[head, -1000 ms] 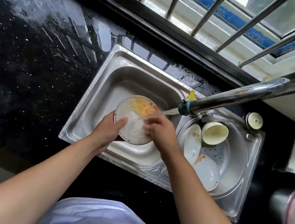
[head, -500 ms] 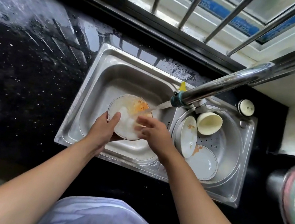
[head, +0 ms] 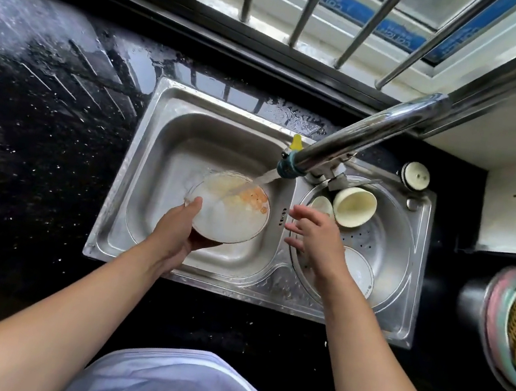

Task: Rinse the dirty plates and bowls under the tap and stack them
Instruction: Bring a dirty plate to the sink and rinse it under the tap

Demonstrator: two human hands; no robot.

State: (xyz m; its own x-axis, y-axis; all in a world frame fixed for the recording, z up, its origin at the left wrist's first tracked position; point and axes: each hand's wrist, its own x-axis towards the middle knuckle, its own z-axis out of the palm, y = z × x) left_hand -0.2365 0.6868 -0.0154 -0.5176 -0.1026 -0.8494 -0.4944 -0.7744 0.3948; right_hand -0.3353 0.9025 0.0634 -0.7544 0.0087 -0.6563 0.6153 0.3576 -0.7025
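My left hand (head: 175, 232) pinches only the near rim of the stained plate (head: 229, 212) under the tap (head: 354, 143) stream in the left basin, while my right hand (head: 314, 235) hangs spread and empty beside it, so I judge the wet plate could slip.

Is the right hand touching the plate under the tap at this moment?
Apart. The head view shows the right hand open over the divider, with bare sink steel visible between its fingertips and the plate; only the left hand holds it.
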